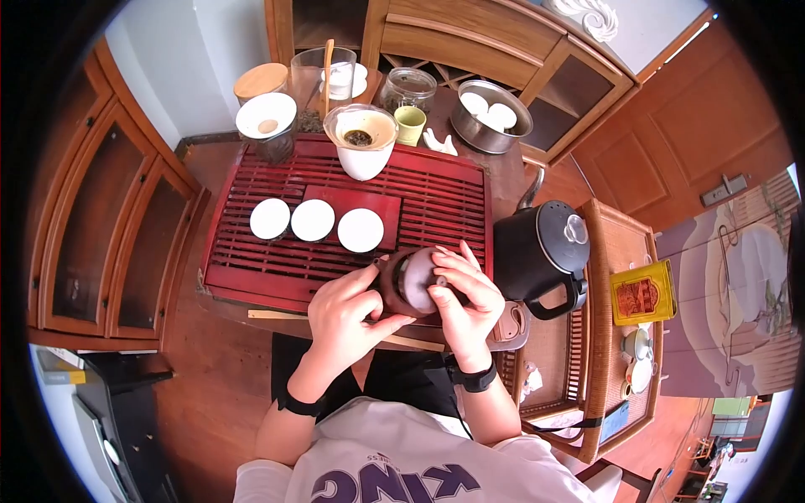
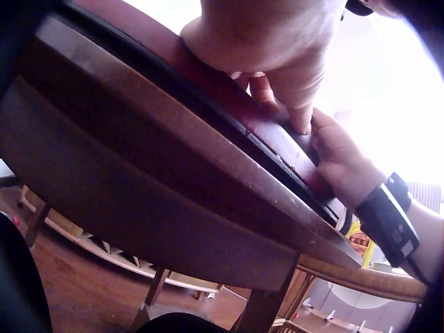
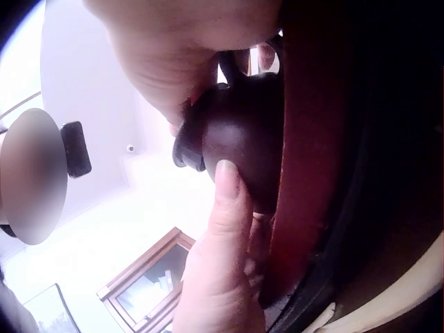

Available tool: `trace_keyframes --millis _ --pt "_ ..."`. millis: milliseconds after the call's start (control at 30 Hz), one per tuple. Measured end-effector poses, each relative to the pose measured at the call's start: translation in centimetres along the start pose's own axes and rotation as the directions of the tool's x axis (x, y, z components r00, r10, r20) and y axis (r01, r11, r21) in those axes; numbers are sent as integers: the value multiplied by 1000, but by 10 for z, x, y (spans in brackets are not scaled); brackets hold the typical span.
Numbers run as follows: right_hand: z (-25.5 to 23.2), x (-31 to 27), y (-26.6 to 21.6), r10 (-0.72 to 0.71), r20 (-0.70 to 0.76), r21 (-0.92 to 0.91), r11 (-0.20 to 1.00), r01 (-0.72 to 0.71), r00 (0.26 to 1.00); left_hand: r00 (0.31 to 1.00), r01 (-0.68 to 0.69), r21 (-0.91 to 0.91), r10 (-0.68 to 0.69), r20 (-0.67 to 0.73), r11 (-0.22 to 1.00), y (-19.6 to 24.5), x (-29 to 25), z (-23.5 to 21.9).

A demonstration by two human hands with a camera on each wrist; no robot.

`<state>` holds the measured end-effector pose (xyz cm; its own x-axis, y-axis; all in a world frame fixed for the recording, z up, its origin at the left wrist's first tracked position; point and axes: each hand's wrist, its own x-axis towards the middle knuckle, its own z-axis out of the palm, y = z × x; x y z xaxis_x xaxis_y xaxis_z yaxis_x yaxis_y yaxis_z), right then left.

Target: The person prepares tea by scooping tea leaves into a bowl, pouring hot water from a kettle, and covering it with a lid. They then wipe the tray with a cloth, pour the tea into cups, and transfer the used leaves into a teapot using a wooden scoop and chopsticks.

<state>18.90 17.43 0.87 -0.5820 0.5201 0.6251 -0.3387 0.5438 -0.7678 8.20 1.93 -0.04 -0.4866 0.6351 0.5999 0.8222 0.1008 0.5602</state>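
Note:
A dark brown clay teapot (image 1: 391,289) sits low at the near edge of the red slatted tea tray (image 1: 436,189). My left hand (image 1: 345,317) holds its round body from the left; the right wrist view has that thumb (image 3: 227,198) pressed on the pot's side. With my right hand (image 1: 470,302) I grip the mauve-brown lid (image 1: 419,282) near its knob, and the lid stands tilted at the pot's mouth. The pot's handle (image 3: 232,69) shows in the right wrist view. Three white-lined cups (image 1: 312,220) stand in a row behind the left hand.
A white cup topped by a filter with dark leaves (image 1: 364,151) stands at the tray's back. The black kettle (image 1: 537,251) is right of the tray. Behind are a green cup (image 1: 409,126), a glass jar (image 1: 408,88) and a metal bowl (image 1: 495,138); a rattan cart (image 1: 591,402) stands right.

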Motion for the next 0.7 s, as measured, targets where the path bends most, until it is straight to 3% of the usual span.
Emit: trace_keyframes --millis 200,300,367,433,500,600,700 --pt "-1 -4 5 92 -123 190 979 -68 988 1000 0 14 0 -5 1000 1 1 0" --pt "0 -7 6 221 -208 327 934 -145 953 1000 8 13 -8 10 1000 1 1 -2" --pt "-2 -10 12 215 -198 357 925 -134 956 1000 8 15 -8 10 1000 2 1 -1" --pt "-1 -10 15 321 -252 470 865 -175 913 1000 9 16 -9 10 1000 2 1 -1" --pt "-1 -8 14 312 -265 447 878 -171 913 999 15 20 -15 28 1000 1 0 -1" --pt "-3 -10 20 443 -292 570 792 -218 848 999 25 23 -26 41 999 1 1 -2" --pt "-3 -11 21 436 -307 597 780 -186 846 998 34 18 -35 48 999 1 0 -2"
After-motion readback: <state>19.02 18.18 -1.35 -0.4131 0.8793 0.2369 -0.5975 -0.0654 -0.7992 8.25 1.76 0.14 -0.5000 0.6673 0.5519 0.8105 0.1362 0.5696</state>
